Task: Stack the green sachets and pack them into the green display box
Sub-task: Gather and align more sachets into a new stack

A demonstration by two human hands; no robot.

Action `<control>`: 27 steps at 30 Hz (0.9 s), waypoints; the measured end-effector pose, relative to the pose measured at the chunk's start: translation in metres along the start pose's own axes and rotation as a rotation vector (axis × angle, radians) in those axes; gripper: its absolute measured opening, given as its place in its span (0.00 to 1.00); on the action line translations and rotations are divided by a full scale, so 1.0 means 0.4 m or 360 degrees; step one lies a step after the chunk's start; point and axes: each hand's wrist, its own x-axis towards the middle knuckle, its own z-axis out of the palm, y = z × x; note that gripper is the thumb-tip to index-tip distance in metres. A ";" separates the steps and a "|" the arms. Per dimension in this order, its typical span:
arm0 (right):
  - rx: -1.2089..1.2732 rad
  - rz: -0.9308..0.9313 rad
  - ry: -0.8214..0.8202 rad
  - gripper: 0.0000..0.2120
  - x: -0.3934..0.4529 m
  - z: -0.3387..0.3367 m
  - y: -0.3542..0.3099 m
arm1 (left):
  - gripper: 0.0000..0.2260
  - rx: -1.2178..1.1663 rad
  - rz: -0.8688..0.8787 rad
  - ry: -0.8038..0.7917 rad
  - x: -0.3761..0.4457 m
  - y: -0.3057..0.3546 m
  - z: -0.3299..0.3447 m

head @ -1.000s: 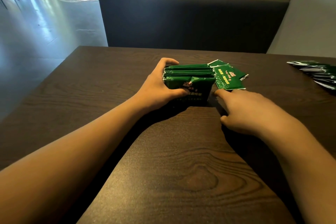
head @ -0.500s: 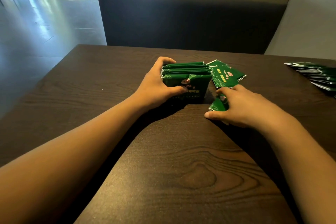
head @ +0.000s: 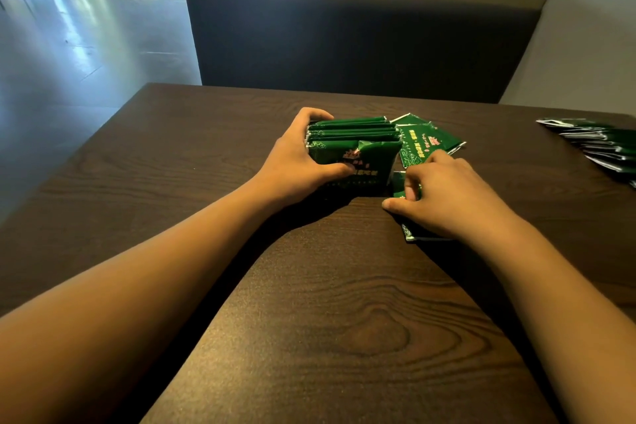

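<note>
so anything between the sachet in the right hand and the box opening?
Nothing visible. The right hand grips a sachet on the table beside the display box, whose top is open, with upright sachets inside.

Left hand [head: 299, 162] wrapped round the left end of the green display box [head: 354, 165], thumb on its front; sachets [head: 354, 129] standing on edge inside. Right hand [head: 447, 196] just right of the box, pinching a sachet [head: 407, 234] lying on the desk [head: 309, 320]. Loose sachets [head: 426, 143] beyond the right hand; another pile [head: 599, 144] far right of it.
</note>
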 end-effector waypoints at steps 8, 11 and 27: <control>-0.0085 0.0162 -0.0041 0.38 0.011 -0.012 0.039 | 0.30 0.0011 0.0002 0.0002 0.003 0.005 -0.001; -0.0029 0.0140 -0.0044 0.39 0.006 -0.009 0.031 | 0.30 -0.0001 -0.0006 -0.0002 0.000 0.002 0.000; 0.0182 0.0104 0.0227 0.49 0.003 -0.007 0.032 | 0.30 -0.0015 -0.0014 -0.0004 0.001 0.001 -0.003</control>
